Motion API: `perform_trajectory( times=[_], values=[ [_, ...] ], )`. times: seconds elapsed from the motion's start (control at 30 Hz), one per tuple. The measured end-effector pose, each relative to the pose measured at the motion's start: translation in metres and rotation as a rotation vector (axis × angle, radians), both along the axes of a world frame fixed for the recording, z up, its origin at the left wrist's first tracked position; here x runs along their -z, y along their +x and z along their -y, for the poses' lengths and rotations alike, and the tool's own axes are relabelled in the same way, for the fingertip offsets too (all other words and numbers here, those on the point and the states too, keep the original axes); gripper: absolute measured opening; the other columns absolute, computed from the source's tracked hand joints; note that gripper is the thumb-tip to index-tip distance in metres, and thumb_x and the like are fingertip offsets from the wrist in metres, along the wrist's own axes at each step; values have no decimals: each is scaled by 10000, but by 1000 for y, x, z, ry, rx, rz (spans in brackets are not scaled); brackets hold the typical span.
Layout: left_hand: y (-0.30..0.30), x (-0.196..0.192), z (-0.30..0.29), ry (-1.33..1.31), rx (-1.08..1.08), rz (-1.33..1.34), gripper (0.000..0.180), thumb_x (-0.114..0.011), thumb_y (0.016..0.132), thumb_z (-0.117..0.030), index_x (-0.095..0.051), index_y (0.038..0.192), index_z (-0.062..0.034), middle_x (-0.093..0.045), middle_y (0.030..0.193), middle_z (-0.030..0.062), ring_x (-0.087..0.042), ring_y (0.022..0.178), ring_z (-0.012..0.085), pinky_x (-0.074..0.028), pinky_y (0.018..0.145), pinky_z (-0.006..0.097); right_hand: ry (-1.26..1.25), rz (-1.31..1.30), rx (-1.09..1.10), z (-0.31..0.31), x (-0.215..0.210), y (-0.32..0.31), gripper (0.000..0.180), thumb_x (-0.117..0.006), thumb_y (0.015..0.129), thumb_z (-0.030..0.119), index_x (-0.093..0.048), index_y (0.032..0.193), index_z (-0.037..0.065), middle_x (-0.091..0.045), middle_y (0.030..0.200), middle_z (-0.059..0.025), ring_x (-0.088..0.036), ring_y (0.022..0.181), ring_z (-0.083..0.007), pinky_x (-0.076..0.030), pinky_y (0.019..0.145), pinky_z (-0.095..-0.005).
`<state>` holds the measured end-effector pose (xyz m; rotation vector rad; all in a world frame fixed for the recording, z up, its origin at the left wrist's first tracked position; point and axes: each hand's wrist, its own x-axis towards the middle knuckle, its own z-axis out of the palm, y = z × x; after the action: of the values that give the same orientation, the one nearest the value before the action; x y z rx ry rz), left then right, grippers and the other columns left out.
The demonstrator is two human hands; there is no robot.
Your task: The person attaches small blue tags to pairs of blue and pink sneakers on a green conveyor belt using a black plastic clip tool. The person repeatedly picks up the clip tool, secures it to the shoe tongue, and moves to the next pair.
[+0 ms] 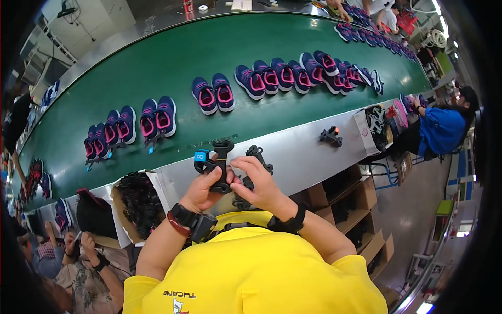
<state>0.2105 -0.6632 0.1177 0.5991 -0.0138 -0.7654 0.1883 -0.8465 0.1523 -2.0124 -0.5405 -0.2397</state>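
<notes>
My left hand (201, 191) is closed round a black plastic shoe hanger-like piece (221, 159) with knobbed ends and a blue tag (201, 155) at its side. Close beside it is my right hand (264, 186), its fingers bent and apart with the tips near the piece; whether they touch it I cannot tell. More black plastic pieces (256, 153) lie on the metal ledge, partly hidden behind my right hand. Farther right, another black piece (330, 137) with an orange tag rests on the same ledge.
Navy shoes with pink linings (251, 81) stand in a long row on the green conveyor belt (209, 42). A carton of black pieces (138, 201) is at my left, another carton (366, 131) at right. Cardboard bins (361, 217) sit below the ledge. Co-workers sit on both sides.
</notes>
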Motion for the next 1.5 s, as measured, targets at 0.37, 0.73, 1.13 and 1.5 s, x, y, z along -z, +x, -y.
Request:
perform_trajectory(
  times=[0.37, 0.73, 1.13, 1.5],
  values=[
    [-17, 26, 7, 226, 73, -15, 505, -382, 1019, -438, -330, 1466, -208, -541, 1262, 35, -595, 1057, 195, -526, 848, 428, 208, -123, 147, -5, 16, -10, 313, -615, 825, 39, -582, 1137, 33, -581, 1126, -147, -566, 1051, -316, -455, 912, -365],
    [0, -11, 22, 476, 109, 11, 336, -667, 882, -215, -512, 1119, -33, -622, 791, 80, -630, 615, 221, -533, 501, 336, 581, -658, -63, 43, -7, -11, 163, -592, 873, 30, -524, 1021, 34, -610, 869, -34, -586, 823, -106, -484, 760, -264],
    [-6, -12, 163, 791, 581, 1179, 596, -719, 812, -26, -456, 1346, -54, -615, 852, 50, -601, 753, 127, -496, 629, 268, 1285, -936, 540, 174, 81, -43, 125, -581, 841, 42, -535, 957, 50, -558, 750, -15, -447, 590, -76, -360, 532, -225],
    [9, -17, 256, 951, 369, 356, 209, -620, 904, -234, -572, 913, -30, -586, 737, 52, -566, 585, 149, -461, 495, 283, 1501, -857, 1339, 375, 217, -181, 98, -591, 886, 114, -552, 975, 105, -528, 683, -22, -544, 591, -149, -496, 533, -311]
  ],
)
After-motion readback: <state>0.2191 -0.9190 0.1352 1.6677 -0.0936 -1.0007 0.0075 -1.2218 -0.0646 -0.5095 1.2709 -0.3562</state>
